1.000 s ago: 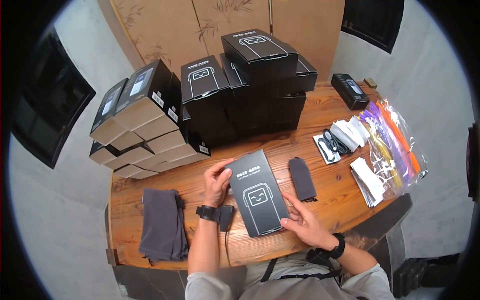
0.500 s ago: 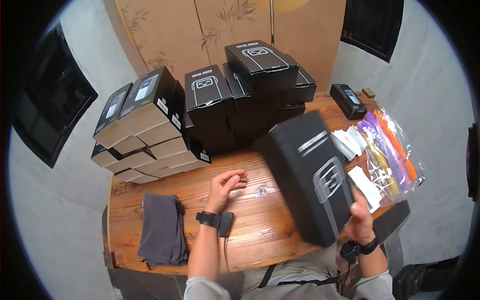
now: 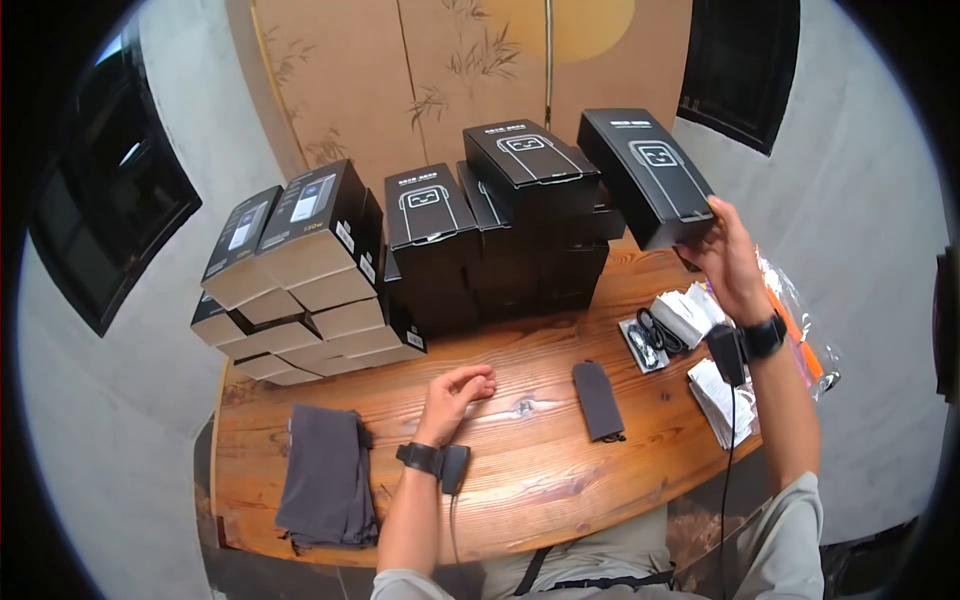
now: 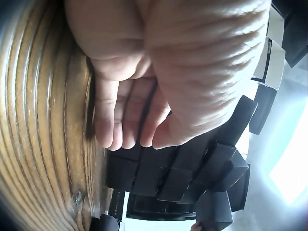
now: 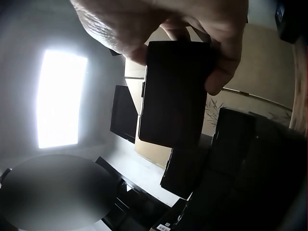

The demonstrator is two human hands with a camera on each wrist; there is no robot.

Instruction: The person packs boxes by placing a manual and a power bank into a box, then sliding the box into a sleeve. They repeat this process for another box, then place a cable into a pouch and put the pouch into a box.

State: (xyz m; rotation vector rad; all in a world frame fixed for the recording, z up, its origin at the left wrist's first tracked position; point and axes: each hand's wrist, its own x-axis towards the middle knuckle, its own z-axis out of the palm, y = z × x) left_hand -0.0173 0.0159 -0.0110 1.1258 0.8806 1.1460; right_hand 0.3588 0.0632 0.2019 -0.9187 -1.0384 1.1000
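Note:
My right hand [image 3: 735, 262] grips a black box [image 3: 650, 170] with a smiling robot face by its near end. The box is raised at the right of the stacked black boxes [image 3: 430, 215], level with their upper part. In the right wrist view, thumb and fingers sit on opposite sides of the box [image 5: 175, 96]. My left hand [image 3: 455, 402] rests over the wooden table [image 3: 520, 470], fingers loosely bent and holding nothing. A dark grey pouch [image 3: 598, 402] lies to its right, and a pile of grey cloth pouches [image 3: 325, 475] to its left.
Boxes with beige ends [image 3: 310, 270] are stacked at the left. On the right are a coiled black cable [image 3: 655, 335], folded white papers [image 3: 720, 400] and a plastic bag [image 3: 825, 375] with colourful contents, partly hidden by my right arm. A folding screen [image 3: 480, 60] stands behind.
My left hand has let go of the box. The right hand has carried it up, away and to the right, beside the stack, uncovering the grey pouch again.

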